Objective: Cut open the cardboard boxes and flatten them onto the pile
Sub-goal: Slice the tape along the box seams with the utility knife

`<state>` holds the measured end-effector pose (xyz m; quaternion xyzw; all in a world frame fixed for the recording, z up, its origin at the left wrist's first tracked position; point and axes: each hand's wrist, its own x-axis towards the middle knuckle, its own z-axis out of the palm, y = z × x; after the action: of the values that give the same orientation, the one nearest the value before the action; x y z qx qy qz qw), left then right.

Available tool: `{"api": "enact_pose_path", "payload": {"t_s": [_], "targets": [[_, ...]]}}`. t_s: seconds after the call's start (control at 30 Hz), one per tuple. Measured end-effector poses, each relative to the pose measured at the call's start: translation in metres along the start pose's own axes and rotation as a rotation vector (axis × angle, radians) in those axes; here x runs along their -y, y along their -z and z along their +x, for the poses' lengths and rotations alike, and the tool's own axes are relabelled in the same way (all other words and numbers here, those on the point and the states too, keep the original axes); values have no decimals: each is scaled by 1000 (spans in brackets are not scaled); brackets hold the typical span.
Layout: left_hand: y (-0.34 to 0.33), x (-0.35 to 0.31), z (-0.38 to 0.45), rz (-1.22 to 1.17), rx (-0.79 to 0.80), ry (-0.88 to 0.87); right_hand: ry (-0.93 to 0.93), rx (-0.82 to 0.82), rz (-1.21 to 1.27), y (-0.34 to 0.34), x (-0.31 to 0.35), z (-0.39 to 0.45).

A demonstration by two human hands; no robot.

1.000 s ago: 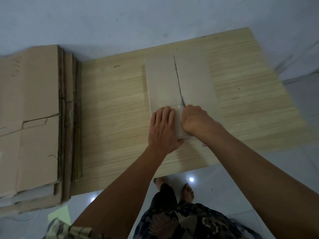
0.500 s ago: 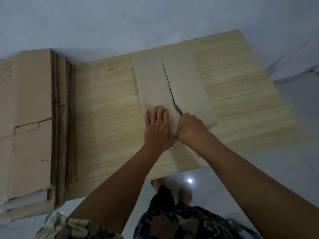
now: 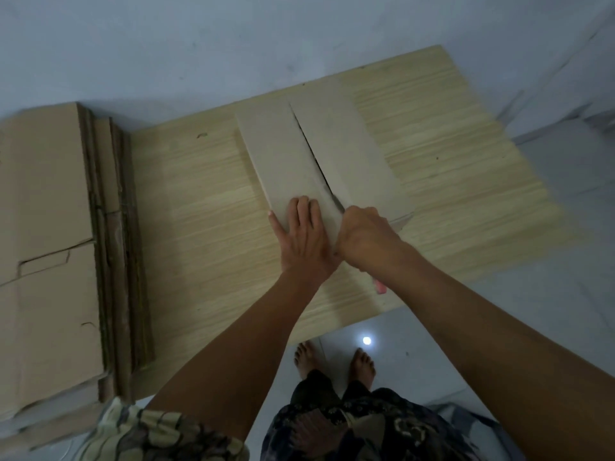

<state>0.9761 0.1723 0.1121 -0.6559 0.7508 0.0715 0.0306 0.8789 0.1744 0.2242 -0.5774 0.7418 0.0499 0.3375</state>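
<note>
One pale wooden table (image 3: 206, 227) against a grey wall carries the box (image 3: 283, 154), its seam running away from the flat-pressing left hand (image 3: 304, 237) and the knife-gripping right hand (image 3: 364, 239).

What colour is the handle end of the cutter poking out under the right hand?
Pink; it shows in the head view, below the right hand.

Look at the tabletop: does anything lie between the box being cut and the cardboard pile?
Nothing visible does. Only bare table separates the box from the pile to its left.
</note>
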Motion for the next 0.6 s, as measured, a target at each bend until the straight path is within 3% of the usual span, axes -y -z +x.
{"api": "enact_pose_path", "payload": {"t_s": [0.23,0.47,0.6], "targets": [[-11,3,5,27,-29,-34,-141,120,28,19,11,2],[-5,20,10,21,-106,-162,-149,142,-167,10,33,2],[-6,22,8,-26,-128,-159,-153,191,-130,12,38,8]]}}
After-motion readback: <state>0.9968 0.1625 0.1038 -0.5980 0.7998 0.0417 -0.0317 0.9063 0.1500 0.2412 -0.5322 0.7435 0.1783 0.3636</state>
